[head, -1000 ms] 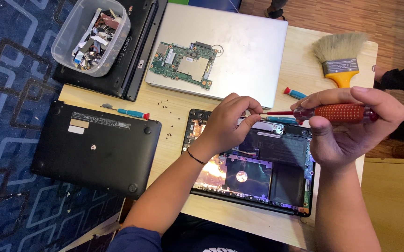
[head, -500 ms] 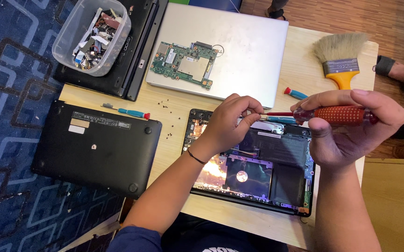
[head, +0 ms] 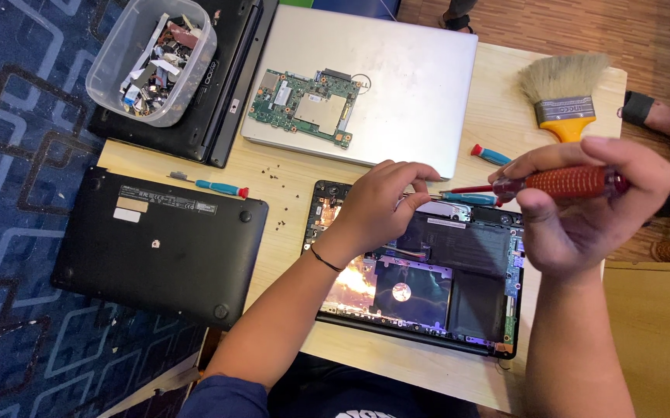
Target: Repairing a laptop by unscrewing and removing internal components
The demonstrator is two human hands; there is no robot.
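Both hands (head: pixel 381 205) crowd the opened laptop's (head: pixel 443 302) top edge, screwdriver (head: pixel 567 183) raised

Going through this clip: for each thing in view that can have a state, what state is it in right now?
Opened laptop: bottom cover off, internals exposed.
Black bottom cover: removed, lying flat.
Silver laptop: closed.
Circuit board: loose, lying on silver laptop.
Plastic tub: lidless, holding parts.
Red screwdriver: gripped in right hand.
Left hand: resting on opened laptop.

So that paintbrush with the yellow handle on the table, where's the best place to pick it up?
Probably by the yellow handle, coming from the near side. The paintbrush lies flat with its bristles fanned toward the far edge, so the handle points back toward the right hand.
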